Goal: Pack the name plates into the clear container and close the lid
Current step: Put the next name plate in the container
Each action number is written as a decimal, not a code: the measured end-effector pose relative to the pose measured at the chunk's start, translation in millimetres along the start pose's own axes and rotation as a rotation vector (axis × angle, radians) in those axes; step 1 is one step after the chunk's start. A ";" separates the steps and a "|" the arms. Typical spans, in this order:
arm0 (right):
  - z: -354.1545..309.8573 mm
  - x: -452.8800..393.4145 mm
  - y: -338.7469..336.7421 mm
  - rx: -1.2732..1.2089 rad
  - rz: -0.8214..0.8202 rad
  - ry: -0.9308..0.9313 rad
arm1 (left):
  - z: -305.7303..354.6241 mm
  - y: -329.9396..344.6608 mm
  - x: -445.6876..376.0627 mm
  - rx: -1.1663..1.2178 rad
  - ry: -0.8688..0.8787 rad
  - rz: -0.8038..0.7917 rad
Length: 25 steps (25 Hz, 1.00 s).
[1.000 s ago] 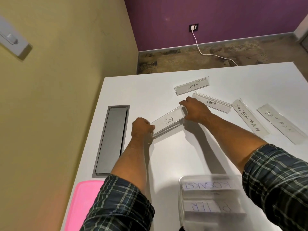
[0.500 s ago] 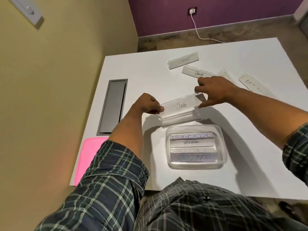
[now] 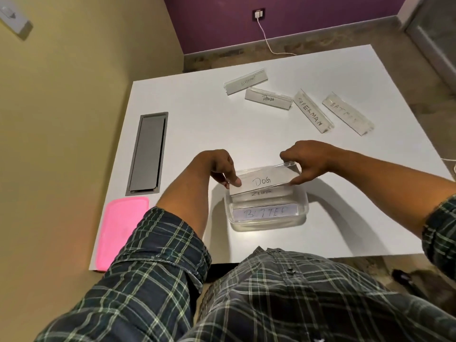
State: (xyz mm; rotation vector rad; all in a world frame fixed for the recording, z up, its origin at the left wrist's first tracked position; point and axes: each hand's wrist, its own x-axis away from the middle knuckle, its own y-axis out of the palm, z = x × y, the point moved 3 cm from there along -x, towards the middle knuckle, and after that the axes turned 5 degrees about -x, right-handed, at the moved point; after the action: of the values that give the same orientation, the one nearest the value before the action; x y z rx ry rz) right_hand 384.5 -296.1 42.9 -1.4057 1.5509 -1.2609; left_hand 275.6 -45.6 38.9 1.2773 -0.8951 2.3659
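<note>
The left hand (image 3: pixel 219 169) and right hand (image 3: pixel 304 161) pinch opposite ends of the DOG plate (image 3: pixel 262 181), held tilted over the far rim of the container (image 3: pixel 302 211) directly below them. Plates already lie inside it. Beyond the hands four plates (image 3: pixel 269 98) lie loose on the table (image 3: pixel 197 119). Left of the left hand sit a grey hatch (image 3: pixel 148 154) and, nearer, the pink lid (image 3: pixel 121 225).
</note>
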 end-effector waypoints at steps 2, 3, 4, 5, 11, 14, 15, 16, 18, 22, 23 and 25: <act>-3.7 7.9 12.8 -0.005 -0.010 0.014 | -0.3 10.6 -4.4 -0.035 -0.012 -0.010; -5.1 10.7 18.9 -0.001 -0.014 0.021 | -0.8 15.3 -6.3 -0.053 -0.014 -0.006; -6.0 13.5 24.7 0.008 -0.013 0.029 | -0.6 20.3 -8.2 -0.075 -0.012 0.005; -6.2 15.8 29.6 0.019 -0.009 0.042 | -0.1 24.9 -9.8 -0.103 -0.006 0.027; -7.0 19.7 50.1 0.040 -0.044 0.223 | 1.9 44.2 -17.0 -0.314 0.044 0.260; -9.1 13.7 53.8 0.090 -0.053 0.254 | -3.6 44.6 -18.8 -0.330 0.062 0.310; -9.3 11.1 54.1 0.116 -0.056 0.267 | -5.0 44.2 -18.7 -0.344 0.067 0.334; -9.9 8.3 54.8 0.149 -0.068 0.274 | -5.1 44.0 -18.3 -0.373 0.072 0.363; -12.7 1.6 60.1 0.247 -0.111 0.257 | -3.4 45.8 -17.4 -0.478 0.081 0.420; -20.4 -11.0 76.5 0.397 -0.189 0.216 | 1.2 57.3 -21.5 -0.693 0.111 0.468; -21.1 -13.3 80.1 0.403 -0.209 0.220 | 2.0 59.4 -23.3 -0.733 0.117 0.470; -21.9 -15.8 86.7 0.406 -0.239 0.229 | 2.5 62.3 -26.0 -0.791 0.128 0.465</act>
State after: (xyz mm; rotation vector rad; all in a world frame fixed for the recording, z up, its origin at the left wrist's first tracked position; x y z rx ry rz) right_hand 339.8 -280.8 -34.7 -1.2361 1.1962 -1.8181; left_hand 258.6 -93.8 -5.3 0.6332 -1.9755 1.9658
